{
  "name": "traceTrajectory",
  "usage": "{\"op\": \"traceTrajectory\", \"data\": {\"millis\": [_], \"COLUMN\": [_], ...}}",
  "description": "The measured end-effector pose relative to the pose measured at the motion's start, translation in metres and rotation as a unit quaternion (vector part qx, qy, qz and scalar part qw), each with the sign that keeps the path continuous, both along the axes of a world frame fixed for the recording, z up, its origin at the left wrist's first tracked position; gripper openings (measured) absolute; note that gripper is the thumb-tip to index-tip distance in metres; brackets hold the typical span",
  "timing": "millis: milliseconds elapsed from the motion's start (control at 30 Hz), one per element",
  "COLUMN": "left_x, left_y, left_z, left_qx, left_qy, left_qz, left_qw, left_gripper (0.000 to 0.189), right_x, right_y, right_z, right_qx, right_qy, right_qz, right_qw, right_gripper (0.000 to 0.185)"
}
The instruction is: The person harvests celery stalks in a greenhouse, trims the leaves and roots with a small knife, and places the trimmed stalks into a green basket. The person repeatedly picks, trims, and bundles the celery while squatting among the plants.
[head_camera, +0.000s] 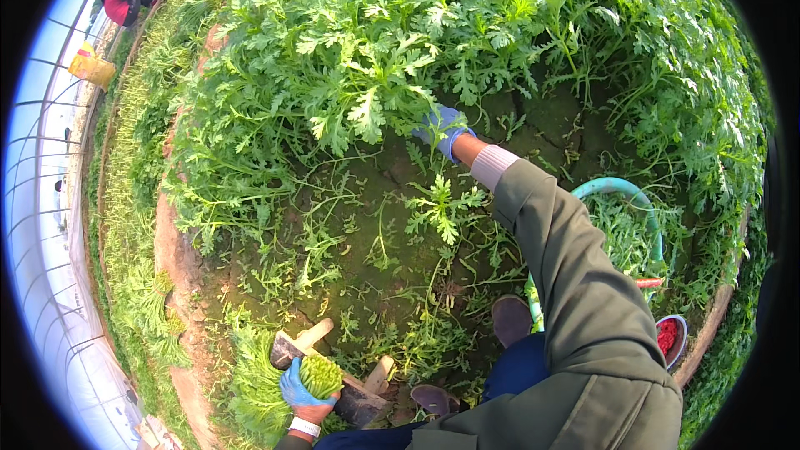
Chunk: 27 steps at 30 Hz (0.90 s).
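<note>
My left hand [300, 385], in a blue glove with a white band at the wrist, grips a thick bundle of cut leafy greens [320, 377]. The pale cut stem ends face right and the leaves [253, 381] spread to the left. Under the bundle lies a low wooden stool [359, 401]. My right hand [442, 131], in a blue-violet glove, reaches into the front edge of a dense stand of lobed-leaf greens [369, 87]. Leaves cover its fingers, so whether it holds stems is hidden. A small leafy plant [442, 205] stands on the soil just below that hand.
By my right leg is a green-rimmed container [653, 219] of loose leaves. A bowl [680, 350] of small red items sits beyond. Bundled greens [156, 300] lie along the left soil ridge [175, 250]. A person [122, 0] crouches far left, near a yellow sack [92, 67].
</note>
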<state>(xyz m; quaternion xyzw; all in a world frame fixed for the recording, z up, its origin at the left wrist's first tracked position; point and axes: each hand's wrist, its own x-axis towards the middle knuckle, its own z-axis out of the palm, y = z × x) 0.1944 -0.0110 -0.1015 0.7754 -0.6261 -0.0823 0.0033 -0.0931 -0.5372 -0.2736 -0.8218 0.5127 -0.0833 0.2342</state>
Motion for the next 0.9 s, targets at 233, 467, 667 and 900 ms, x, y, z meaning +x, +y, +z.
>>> {"op": "traceTrajectory", "data": {"millis": [233,467,667,900], "left_x": [0.001,0.000,-0.001,0.001], "left_y": [0.000,-0.001,-0.004,-0.002], "left_z": [-0.002,0.001,0.003,0.001], "left_qx": [0.000,0.029,-0.014,0.000], "left_qy": [-0.005,0.003,0.000,0.014], "left_qz": [0.000,0.017,-0.021,-0.007], "left_qw": [1.000,0.999,1.000,1.000], "left_gripper": [0.100,0.101,0.101,0.105], "right_x": [0.042,0.039,0.019,-0.032], "right_y": [-0.017,-0.032,-0.013,-0.066], "right_z": [-0.024,-0.087,-0.032,0.007], "right_qx": [-0.037,-0.191,0.054,0.065], "right_qy": [-0.041,-0.160,-0.110,-0.257], "right_qz": [-0.114,-0.083,-0.042,-0.288], "right_qw": [0.992,0.965,0.992,0.920], "right_gripper": [0.036,0.027,0.034,0.050]}}
